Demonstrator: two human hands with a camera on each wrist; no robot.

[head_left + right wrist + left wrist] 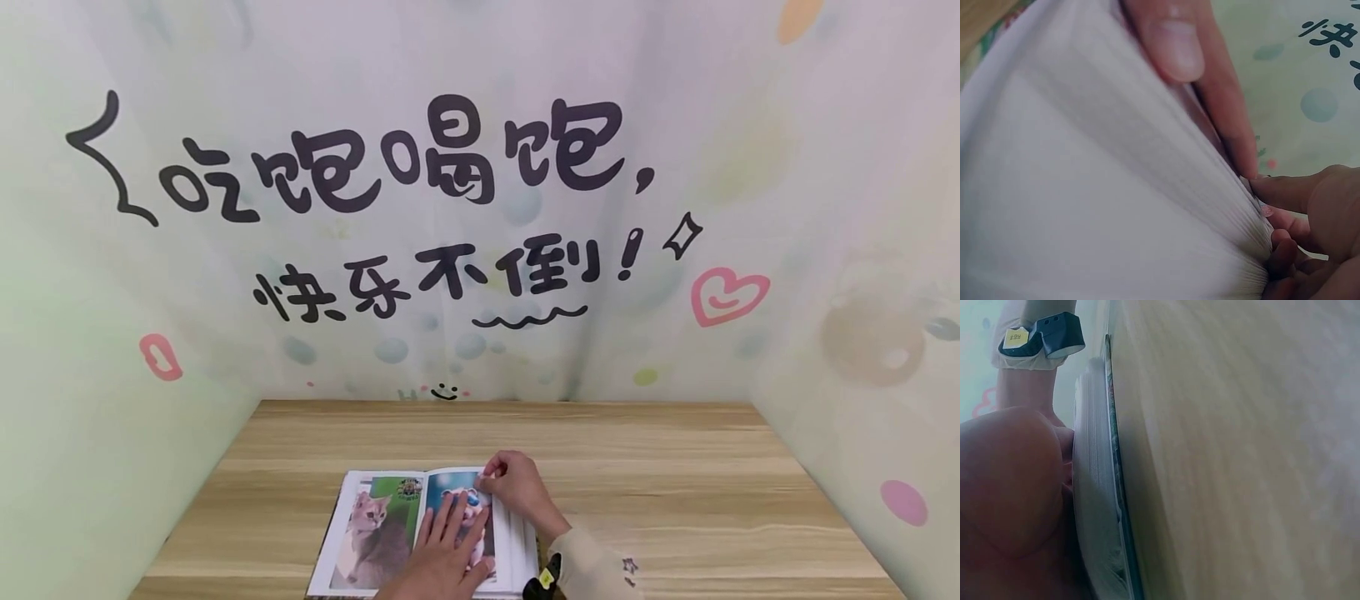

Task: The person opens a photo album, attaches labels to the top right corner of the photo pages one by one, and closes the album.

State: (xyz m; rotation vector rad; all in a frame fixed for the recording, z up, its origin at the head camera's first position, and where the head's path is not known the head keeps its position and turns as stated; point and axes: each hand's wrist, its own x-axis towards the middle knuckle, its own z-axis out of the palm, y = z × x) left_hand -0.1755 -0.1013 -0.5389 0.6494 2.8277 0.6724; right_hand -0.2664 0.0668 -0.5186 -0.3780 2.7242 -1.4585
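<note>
An open photo album (334, 533) lies on the wooden table. Its left page shows a kitten photo (367, 537); the right page holds a picture of a pale cartoon animal (442, 483) against blue. My left hand (441, 557) rests on that right picture with fingers spread, covering much of it. At the upper right corner of the page, my right hand (517, 483) pinches the edge between thumb and forefinger. In the right wrist view, fanned white pages (1104, 156) fill the middle, with the right hand's fingertips at their edge. The left wrist view shows the album's thick page stack (1094, 456) side-on.
Wood-grain table (675, 483) extends around the album. A pale printed curtain (480, 358) with black characters stands behind and at both sides. A black strap with a yellow label (546, 577) circles the right wrist, beside the album's lower right corner.
</note>
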